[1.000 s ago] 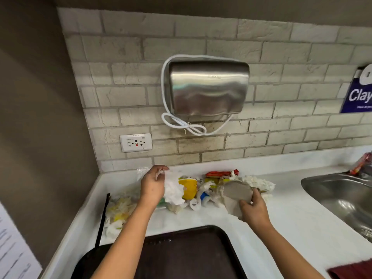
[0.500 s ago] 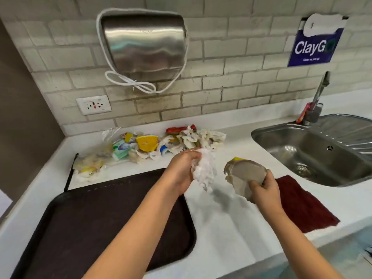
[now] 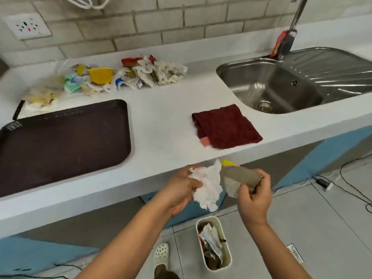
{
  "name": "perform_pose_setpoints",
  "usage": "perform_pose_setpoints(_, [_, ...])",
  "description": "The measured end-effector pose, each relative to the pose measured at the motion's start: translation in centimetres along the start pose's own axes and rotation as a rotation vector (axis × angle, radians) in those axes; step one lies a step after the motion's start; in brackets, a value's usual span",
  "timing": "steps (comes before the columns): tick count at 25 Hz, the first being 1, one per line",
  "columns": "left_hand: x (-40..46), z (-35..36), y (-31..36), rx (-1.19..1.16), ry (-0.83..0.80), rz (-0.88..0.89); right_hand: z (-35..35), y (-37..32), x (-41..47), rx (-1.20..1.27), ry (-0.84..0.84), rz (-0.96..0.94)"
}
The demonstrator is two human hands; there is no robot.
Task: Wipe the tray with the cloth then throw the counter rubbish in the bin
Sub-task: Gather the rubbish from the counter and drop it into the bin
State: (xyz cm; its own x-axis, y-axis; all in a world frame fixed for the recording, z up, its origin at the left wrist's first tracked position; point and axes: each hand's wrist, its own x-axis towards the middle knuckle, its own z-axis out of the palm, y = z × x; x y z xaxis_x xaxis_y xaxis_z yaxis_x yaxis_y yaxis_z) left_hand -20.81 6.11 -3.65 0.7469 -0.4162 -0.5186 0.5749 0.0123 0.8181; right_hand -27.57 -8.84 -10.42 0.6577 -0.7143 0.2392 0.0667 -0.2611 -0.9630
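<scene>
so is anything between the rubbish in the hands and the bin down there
Nothing visible. The left hand holds the crumpled white tissue and the right hand the brown paper wrapper, both just off the counter edge. The open bin stands on the floor below them, already partly filled.

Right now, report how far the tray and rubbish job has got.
Done, apparently: folded dark red cloth lies beside the dark brown tray. In hand: left hand holds crumpled white tissue, right hand grey paper, above the white bin. Left: counter rubbish pile.
</scene>
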Motion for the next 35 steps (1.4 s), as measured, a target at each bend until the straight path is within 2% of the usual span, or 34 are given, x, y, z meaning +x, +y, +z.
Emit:
perform_pose_setpoints(4, [0.2, 1.7, -8.3, 0.035, 0.075, -0.176, -4.8, 6.0, -4.1, -0.088, 0.052, 0.154])
perform_pose_setpoints(9, [3.2, 0.9, -16.9, 0.069, 0.185, -0.342, -8.4, 13.9, -9.6, -0.272, -0.018, 0.543])
perform_pose_setpoints(12, [5.4, 0.3, -20.8, 0.037, 0.233, -0.407, -9.0, 18.8, -12.3, -0.318, -0.084, 0.742])
perform_pose_setpoints(16, [9.2, 0.1, -25.2, -0.064, 0.223, -0.453, -8.2, 25.4, -14.7, -0.361, -0.058, 0.929])
perform_pose_setpoints(20, [13.5, -0.2, -28.9, -0.178, 0.199, -0.488, -7.0, 30.8, -15.9, -0.346, -0.033, 0.967])
perform_pose_setpoints(25, [18.6, -1.1, -33.9, -0.152, 0.281, -0.569, -5.5, 36.9, -16.2, -0.401, -0.073, 0.97])
perform_pose_setpoints(31, [24.4, -1.1, -38.5, -0.182, 0.317, -0.559, -3.7, 41.3, -15.0, -0.474, -0.068, 0.986])
perform_pose_setpoints(33, [26.1, -1.4, -40.5, -0.118, 0.308, -0.592, -3.1, 42.8, -14.7, -0.478, -0.141, 1.012])
perform_pose_setpoints(35, [26.5, -1.8, -41.8, 0.021, 0.236, -0.699, -2.8, 43.8, -15.0, -0.446, -0.344, 1.033])
